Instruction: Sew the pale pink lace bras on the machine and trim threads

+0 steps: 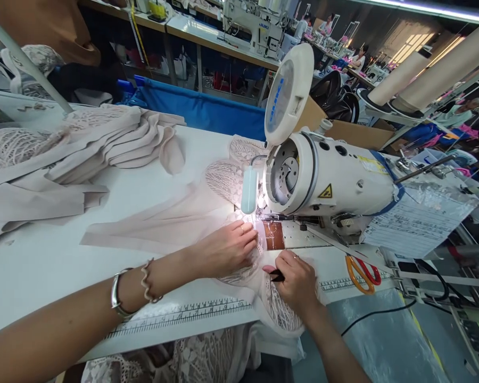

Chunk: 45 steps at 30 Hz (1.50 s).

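Left hand (227, 249) lies flat, palm down, fingers together and spread onto the lace fabric (239, 274), pressing it to the desk (43, 255) just at 9 o'clock of the needle area (263, 218). It grips nothing; it only pins the cloth. Bracelets sit on that wrist.

Right hand (297, 282) is closed in a pinch on a small black tool (277, 275), thumb and forefinger clamped on it, tip pointing toward 9 o'clock. What the tool is cannot be told; it may be a snipper or tweezers. This hand rests on the lace at 5 o'clock of the needle.

The lace fabric runs from under the sewing machine (327, 186) head toward the person and hangs over the desk's near edge. A plain beige panel (163, 223) extends from it toward 9 o'clock. The machine lamp (249, 190) lights the seam zone brightly.

Risks, as judged:
- Left fingertips are very near the needle; if the machine starts while they stay there, a finger could be struck.
- Open lace is loose; the tool tip could snag or cut a thread of the mesh if it slips.
- The overhanging weight could drag the fabric off line if the left hand lifts.
- Glare at the needle washes out detail, so a misaligned edge may go unseen.

Also present: orange-handled scissors (361, 274) at 3 o'clock of the right hand, a stack of folded pieces (83, 154) at 10 o'clock, a printed ruler (183, 316) along the desk edge.
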### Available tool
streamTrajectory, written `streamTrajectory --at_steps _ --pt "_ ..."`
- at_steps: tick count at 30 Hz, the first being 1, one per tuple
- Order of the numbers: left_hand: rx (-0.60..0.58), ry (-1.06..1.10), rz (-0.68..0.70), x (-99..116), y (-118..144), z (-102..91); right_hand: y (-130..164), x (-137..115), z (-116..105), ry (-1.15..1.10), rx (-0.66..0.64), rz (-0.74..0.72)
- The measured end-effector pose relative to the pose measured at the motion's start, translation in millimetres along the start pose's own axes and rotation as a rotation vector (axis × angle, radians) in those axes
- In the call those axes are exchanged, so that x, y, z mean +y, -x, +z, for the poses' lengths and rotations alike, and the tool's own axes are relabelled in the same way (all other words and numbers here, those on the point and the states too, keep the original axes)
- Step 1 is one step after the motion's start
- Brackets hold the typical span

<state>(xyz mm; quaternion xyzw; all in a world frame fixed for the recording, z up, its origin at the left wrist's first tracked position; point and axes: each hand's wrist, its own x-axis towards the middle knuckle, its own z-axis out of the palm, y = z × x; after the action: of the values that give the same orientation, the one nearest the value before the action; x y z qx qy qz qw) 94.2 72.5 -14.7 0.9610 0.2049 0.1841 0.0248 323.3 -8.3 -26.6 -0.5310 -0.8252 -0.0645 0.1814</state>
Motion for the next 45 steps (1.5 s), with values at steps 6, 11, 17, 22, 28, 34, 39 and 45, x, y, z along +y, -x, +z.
streamTrajectory --at_steps 6,11,17,22,28,34,39,45 --pt "0.022 0.128 0.072 -8 -3 0.4 -32 20 -7 -0.020 -0.188 0.072" --pt "0.020 0.173 0.071 -11 -4 -3.2 -56 20 -13 0.133 -0.438 0.059" --pt "0.008 0.091 0.032 -10 -4 -5.0 -65 17 -8 0.116 -0.439 0.068" --pt "0.019 0.010 0.031 -13 0 -1.6 -64 22 -5 0.076 -0.386 0.018" --pt "0.003 -0.092 0.022 -14 1 -3.6 -70 26 -6 0.081 -0.495 0.069" --pt "-0.017 -0.059 0.019 -16 2 -3.1 -72 27 -7 0.036 -0.451 0.030" --pt "0.001 -0.037 0.001 -17 2 -2.8 -70 34 -2 -0.010 -0.390 0.006" --pt "-0.035 -0.054 -0.027 -17 1 -4.8 -71 40 1 -0.032 -0.334 -0.087"
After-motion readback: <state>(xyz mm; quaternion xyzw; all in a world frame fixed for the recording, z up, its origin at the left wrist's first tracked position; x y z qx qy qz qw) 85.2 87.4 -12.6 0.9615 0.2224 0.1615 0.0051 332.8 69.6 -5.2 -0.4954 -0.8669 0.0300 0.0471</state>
